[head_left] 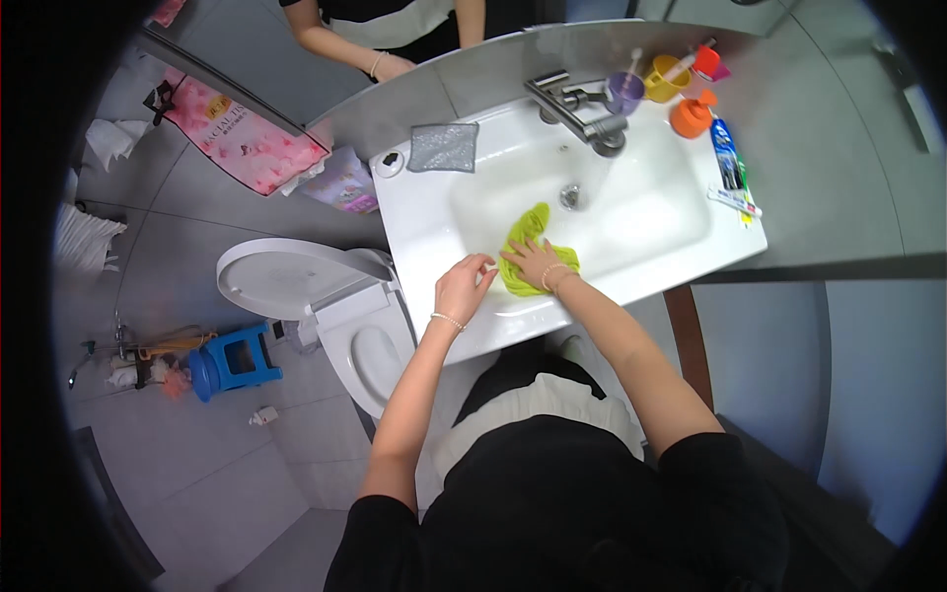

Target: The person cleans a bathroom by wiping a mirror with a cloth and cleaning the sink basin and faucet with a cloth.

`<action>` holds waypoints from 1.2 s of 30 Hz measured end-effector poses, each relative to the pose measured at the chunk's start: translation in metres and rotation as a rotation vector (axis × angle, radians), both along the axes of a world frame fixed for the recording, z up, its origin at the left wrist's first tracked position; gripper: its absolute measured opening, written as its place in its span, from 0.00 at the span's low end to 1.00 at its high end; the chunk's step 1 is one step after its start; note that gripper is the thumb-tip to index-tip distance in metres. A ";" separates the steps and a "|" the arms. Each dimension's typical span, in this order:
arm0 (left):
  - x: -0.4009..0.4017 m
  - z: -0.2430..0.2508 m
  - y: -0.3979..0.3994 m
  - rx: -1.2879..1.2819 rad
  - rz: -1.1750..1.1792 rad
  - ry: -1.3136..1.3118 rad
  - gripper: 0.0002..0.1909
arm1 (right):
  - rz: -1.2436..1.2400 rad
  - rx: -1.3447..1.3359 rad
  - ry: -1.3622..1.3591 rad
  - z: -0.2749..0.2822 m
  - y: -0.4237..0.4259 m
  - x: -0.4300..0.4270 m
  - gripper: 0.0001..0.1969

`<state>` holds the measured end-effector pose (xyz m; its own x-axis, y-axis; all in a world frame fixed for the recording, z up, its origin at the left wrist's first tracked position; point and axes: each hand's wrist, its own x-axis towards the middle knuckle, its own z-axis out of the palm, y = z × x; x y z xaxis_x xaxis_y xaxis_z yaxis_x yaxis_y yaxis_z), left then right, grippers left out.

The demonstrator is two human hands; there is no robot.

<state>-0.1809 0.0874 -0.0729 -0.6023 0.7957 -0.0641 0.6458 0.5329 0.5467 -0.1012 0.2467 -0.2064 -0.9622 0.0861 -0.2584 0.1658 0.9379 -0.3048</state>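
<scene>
A crumpled yellow-green cloth point(520, 275) lies on the near left slope of the white washbasin point(651, 222). My right hand point(536, 265) rests on it with the fingers spread and the palm down; whether the fingers grip any cloth cannot be told. Just left of the cloth, my left hand point(464, 285) hovers over the basin's near rim, fingers loosely bent and holding nothing. The drain point(570, 196) shows beyond the cloth, below the grey metal faucet point(573, 118). A grey folded cloth point(443, 147) lies flat on the basin's back left corner.
Purple point(624, 93) and yellow point(666, 78) cups with toothbrushes, an orange pump bottle point(692, 118) and toothpaste tubes point(726, 155) line the basin's back right. Left of the basin stands a toilet point(373, 355) with its lid raised; a pink facial tissue pack point(244, 137) hangs above.
</scene>
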 end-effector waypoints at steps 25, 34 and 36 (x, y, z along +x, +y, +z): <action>-0.167 -0.075 0.118 -0.257 0.369 0.535 0.18 | -0.356 0.489 0.049 -0.052 0.262 0.021 0.23; -0.082 -0.023 0.063 0.396 0.752 0.316 0.08 | -0.461 0.255 0.122 -0.086 0.179 0.004 0.32; -0.055 -0.018 0.032 0.465 0.863 0.201 0.08 | -0.444 0.179 0.187 -0.100 0.151 -0.008 0.32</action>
